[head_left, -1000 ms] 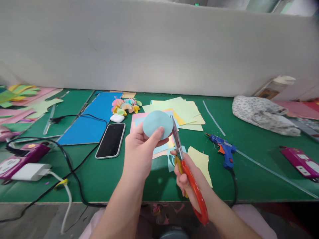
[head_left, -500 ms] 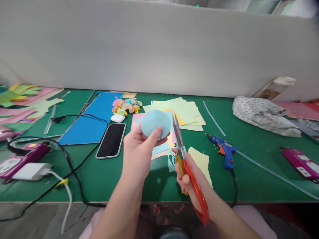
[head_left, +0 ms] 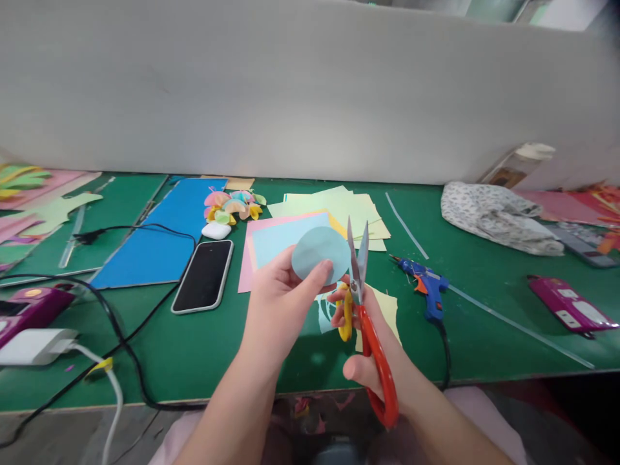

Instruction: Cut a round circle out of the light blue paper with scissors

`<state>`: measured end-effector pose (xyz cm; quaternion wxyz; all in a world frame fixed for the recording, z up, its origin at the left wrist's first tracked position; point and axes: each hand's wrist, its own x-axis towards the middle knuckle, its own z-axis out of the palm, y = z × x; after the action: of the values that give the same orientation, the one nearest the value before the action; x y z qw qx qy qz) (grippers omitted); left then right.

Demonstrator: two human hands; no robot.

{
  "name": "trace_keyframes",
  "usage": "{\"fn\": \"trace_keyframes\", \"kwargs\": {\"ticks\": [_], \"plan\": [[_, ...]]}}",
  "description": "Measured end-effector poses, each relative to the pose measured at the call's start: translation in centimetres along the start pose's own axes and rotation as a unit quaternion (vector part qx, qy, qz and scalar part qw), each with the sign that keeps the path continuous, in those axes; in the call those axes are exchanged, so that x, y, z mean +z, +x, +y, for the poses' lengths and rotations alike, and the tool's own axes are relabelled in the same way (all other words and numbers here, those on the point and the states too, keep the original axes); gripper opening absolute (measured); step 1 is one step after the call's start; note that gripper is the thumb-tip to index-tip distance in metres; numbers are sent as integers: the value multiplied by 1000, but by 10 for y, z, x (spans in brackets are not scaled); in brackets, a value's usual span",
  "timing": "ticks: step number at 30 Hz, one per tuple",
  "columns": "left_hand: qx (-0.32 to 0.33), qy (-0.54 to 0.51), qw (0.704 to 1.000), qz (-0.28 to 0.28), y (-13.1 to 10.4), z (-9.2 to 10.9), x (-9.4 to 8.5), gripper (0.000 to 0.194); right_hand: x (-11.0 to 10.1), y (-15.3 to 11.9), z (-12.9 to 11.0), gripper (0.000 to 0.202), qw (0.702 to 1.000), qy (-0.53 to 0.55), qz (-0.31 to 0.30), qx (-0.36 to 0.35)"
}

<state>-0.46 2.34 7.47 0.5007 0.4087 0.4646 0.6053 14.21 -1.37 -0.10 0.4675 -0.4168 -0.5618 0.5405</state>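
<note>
Between the thumb and fingers of my left hand (head_left: pixel 285 290) is a round light-blue paper disc (head_left: pixel 320 253), held up above the table. My right hand (head_left: pixel 371 342) grips scissors (head_left: pixel 371 342) with one red and one yellow handle; their blades stand apart, points upward, close to the disc's right edge. Beneath my hands lie curled light-blue paper scraps (head_left: pixel 327 313) and a torn pale-yellow sheet (head_left: pixel 390 310). Behind the disc a stack of pink and blue paper sheets (head_left: pixel 278 236) is partly covered by it.
A phone (head_left: pixel 203 276), a white case (head_left: pixel 216 230) and paper flowers (head_left: pixel 233 205) lie left, beside a blue board (head_left: pixel 145 245). Cables and a purple power strip (head_left: pixel 36 310) are at far left. On the right are a blue glue gun (head_left: pixel 423 284) and patterned cloth (head_left: pixel 494 216).
The scissors' blades have spread apart, and my right thumb has moved away from the fingers. The disc has shifted slightly right and down in view, showing more of the sheets behind.
</note>
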Motion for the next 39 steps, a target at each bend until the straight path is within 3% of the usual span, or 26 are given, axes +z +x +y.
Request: {"fn": "trace_keyframes", "kwargs": {"ticks": [7, 27, 39], "plan": [[-5, 50, 998, -34, -2, -3, 2, 18, -4, 3, -4, 99, 1000, -13, 1, -24], [-1, 44, 999, -21, -3, -3, 3, 16, -4, 5, -10, 92, 1000, 24, -5, 13], [9, 19, 999, -34, 1, -4, 1, 19, -2, 1, -15, 99, 999, 17, 8, 32]]}}
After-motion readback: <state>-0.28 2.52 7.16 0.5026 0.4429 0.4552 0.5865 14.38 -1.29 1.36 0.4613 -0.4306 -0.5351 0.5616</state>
